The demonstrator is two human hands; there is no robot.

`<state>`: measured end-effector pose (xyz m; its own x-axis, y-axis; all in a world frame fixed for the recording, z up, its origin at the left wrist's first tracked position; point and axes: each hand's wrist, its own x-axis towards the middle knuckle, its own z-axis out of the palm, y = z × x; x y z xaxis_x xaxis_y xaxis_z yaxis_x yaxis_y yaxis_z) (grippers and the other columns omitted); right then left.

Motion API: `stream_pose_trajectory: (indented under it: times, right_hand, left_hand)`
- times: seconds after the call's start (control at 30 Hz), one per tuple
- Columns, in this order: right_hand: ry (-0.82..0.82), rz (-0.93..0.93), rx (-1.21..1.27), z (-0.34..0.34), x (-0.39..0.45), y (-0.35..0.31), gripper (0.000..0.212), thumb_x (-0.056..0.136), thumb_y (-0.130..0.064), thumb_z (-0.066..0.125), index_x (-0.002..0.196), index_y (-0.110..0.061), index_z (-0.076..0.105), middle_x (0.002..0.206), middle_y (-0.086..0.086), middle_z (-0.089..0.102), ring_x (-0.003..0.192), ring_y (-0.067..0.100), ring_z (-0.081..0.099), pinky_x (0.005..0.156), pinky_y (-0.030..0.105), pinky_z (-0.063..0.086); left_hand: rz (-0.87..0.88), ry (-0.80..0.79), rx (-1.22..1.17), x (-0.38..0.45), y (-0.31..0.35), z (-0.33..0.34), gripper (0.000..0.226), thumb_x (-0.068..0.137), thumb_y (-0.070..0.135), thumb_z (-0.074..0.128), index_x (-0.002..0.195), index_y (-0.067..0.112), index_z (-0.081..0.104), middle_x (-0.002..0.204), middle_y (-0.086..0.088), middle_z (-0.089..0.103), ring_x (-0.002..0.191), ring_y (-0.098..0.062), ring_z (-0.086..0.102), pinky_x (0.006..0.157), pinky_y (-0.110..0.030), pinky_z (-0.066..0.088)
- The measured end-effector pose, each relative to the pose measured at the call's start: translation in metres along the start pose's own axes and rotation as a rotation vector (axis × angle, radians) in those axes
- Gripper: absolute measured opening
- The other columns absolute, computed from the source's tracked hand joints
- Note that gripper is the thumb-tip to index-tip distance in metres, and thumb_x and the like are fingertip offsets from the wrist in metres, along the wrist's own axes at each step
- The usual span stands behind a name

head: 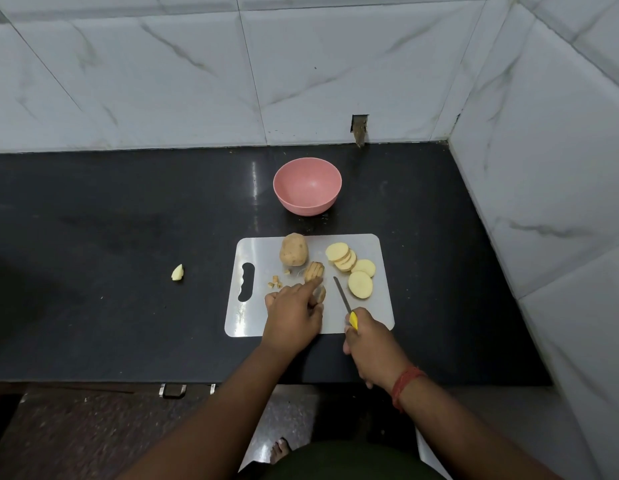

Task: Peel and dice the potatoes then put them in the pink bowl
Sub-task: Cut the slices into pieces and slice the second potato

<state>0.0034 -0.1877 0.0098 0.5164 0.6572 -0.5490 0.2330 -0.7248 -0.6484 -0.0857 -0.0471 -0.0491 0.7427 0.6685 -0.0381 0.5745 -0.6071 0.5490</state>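
On the black counter [128, 237] lies an unlabelled white cutting board [380, 306]. The pink bowl [307, 186] sits behind it. Round potato slices [351, 268] lie at the board's right, a whole potato [293, 254] behind. The left hand [292, 315] pinches cut strips [314, 271]; the right hand [374, 344] grips a yellow-handled knife [342, 296].

On the cutting board [377, 306], the left hand [292, 315] pinched a sliced potato piece [314, 271], while the right hand [372, 344] gripped a yellow-handled knife [344, 301]. Round slices [351, 268] lay right of it, a whole potato [293, 253] at the board's far edge, the pink bowl [307, 191] beyond
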Motion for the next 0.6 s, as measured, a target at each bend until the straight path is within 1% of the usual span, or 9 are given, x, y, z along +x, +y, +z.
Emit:
stream_pose_trajectory:
  times: [0.1, 0.17, 0.23, 0.27, 0.3, 0.37, 0.4, 0.5, 0.6]
  right_hand:
    - [-0.012, -0.001, 0.002, 0.001, -0.002, -0.002, 0.015, 0.100, -0.025, 0.032, 0.104, -0.015, 0.042, 0.098, 0.011, 0.059, 0.059, 0.024, 0.054, 0.040, 0.029, 0.047]
    - [-0.010, -0.013, -0.019, 0.002, -0.002, -0.001, 0.016, 0.100, -0.026, 0.032, 0.103, -0.014, 0.042, 0.097, 0.011, 0.059, 0.058, 0.023, 0.053, 0.040, 0.028, 0.046]
    - [0.008, -0.034, -0.055, 0.002, -0.002, 0.001, 0.016, 0.101, -0.026, 0.033, 0.104, -0.013, 0.043, 0.097, 0.010, 0.059, 0.060, 0.024, 0.055, 0.041, 0.029, 0.047]
    - [0.027, -0.047, -0.080, 0.002, -0.001, 0.003, 0.017, 0.101, -0.025, 0.034, 0.104, -0.012, 0.044, 0.096, 0.011, 0.060, 0.064, 0.026, 0.056, 0.044, 0.031, 0.048]
    - [0.049, -0.063, -0.112, 0.001, -0.001, 0.005, 0.017, 0.101, -0.025, 0.035, 0.104, -0.011, 0.044, 0.095, 0.011, 0.062, 0.070, 0.027, 0.059, 0.051, 0.035, 0.051]
    - [0.081, -0.092, -0.177, 0.000, -0.001, 0.010, 0.017, 0.102, -0.027, 0.037, 0.103, -0.011, 0.044, 0.094, 0.011, 0.064, 0.079, 0.028, 0.061, 0.067, 0.040, 0.054]
    - [0.087, -0.104, -0.200, 0.000, -0.001, 0.011, 0.017, 0.102, -0.028, 0.037, 0.103, -0.012, 0.044, 0.092, 0.010, 0.064, 0.080, 0.027, 0.062, 0.071, 0.041, 0.053]
    - [0.092, -0.137, -0.268, 0.001, -0.002, 0.015, 0.017, 0.103, -0.028, 0.038, 0.104, -0.013, 0.044, 0.089, 0.008, 0.062, 0.079, 0.026, 0.060, 0.069, 0.037, 0.049]
    - [0.103, -0.164, -0.325, 0.002, -0.003, 0.015, 0.017, 0.103, -0.028, 0.037, 0.106, -0.013, 0.044, 0.093, 0.009, 0.062, 0.081, 0.026, 0.060, 0.070, 0.037, 0.048]
  left_hand:
    - [0.018, -0.065, -0.007, 0.007, -0.002, -0.005, 0.040, 0.093, 0.031, 0.061, 0.132, 0.038, 0.060, 0.087, 0.014, 0.062, 0.097, -0.013, 0.055, 0.089, -0.036, 0.028]
    - [0.024, -0.108, -0.009, 0.011, -0.003, -0.009, 0.037, 0.094, 0.031, 0.061, 0.131, 0.036, 0.061, 0.090, 0.015, 0.064, 0.097, -0.014, 0.056, 0.091, -0.038, 0.031]
    - [0.033, -0.138, 0.000, 0.013, -0.004, -0.013, 0.038, 0.094, 0.027, 0.060, 0.132, 0.031, 0.061, 0.093, 0.015, 0.062, 0.098, -0.015, 0.056, 0.091, -0.040, 0.034]
    - [0.036, -0.136, 0.004, 0.014, -0.004, -0.014, 0.038, 0.094, 0.025, 0.059, 0.132, 0.029, 0.061, 0.093, 0.015, 0.061, 0.097, -0.015, 0.056, 0.092, -0.040, 0.035]
    - [0.034, -0.128, 0.004, 0.014, -0.004, -0.015, 0.036, 0.094, 0.024, 0.059, 0.130, 0.028, 0.062, 0.092, 0.015, 0.061, 0.096, -0.015, 0.056, 0.093, -0.040, 0.035]
    - [0.019, -0.107, -0.005, 0.014, -0.003, -0.016, 0.028, 0.094, 0.022, 0.059, 0.121, 0.027, 0.064, 0.087, 0.015, 0.061, 0.093, -0.015, 0.057, 0.094, -0.040, 0.034]
    - [0.012, -0.096, -0.005, 0.015, -0.003, -0.016, 0.025, 0.093, 0.020, 0.059, 0.116, 0.027, 0.064, 0.085, 0.016, 0.061, 0.094, -0.015, 0.057, 0.093, -0.039, 0.034]
    - [0.010, -0.073, 0.032, 0.015, -0.002, -0.015, 0.020, 0.089, 0.014, 0.058, 0.102, 0.026, 0.067, 0.091, 0.017, 0.056, 0.098, -0.017, 0.054, 0.089, -0.038, 0.033]
    - [-0.017, -0.047, 0.024, 0.014, -0.003, -0.013, 0.018, 0.090, 0.018, 0.057, 0.103, 0.023, 0.069, 0.098, 0.010, 0.061, 0.099, -0.018, 0.053, 0.087, -0.037, 0.032]
